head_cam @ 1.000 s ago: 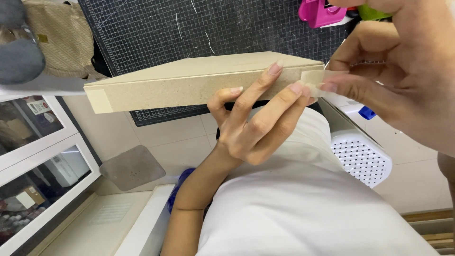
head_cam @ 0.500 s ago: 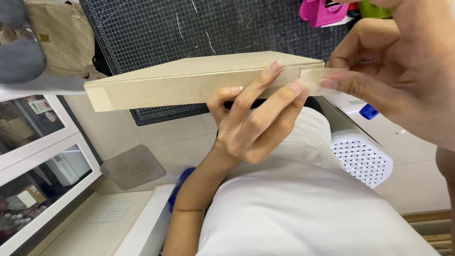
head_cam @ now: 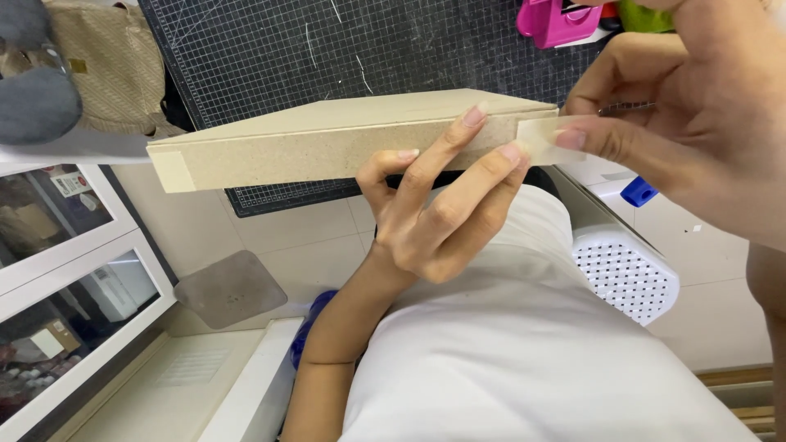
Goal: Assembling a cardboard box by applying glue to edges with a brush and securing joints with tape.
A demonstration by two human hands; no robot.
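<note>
Head view, read from the left: a taped corner (head_cam: 170,170) already caps the far end of the flat cardboard box (head_cam: 327,147), which is held up edge-on in front of a black gridded cutting mat (head_cam: 270,57). Midway along, the left hand (head_cam: 434,221) grips the box from below, its fingers (head_cam: 458,135) curled up over the side wall and pressing near the right corner. At the right, the right hand (head_cam: 696,139) pinches a strip of clear tape (head_cam: 544,135) between thumb and forefinger, its free end touching that corner. To do this well, I judge the strip should be kept taut and level with the edge, then smoothed down from the corner outward so no wrinkle forms.
</note>
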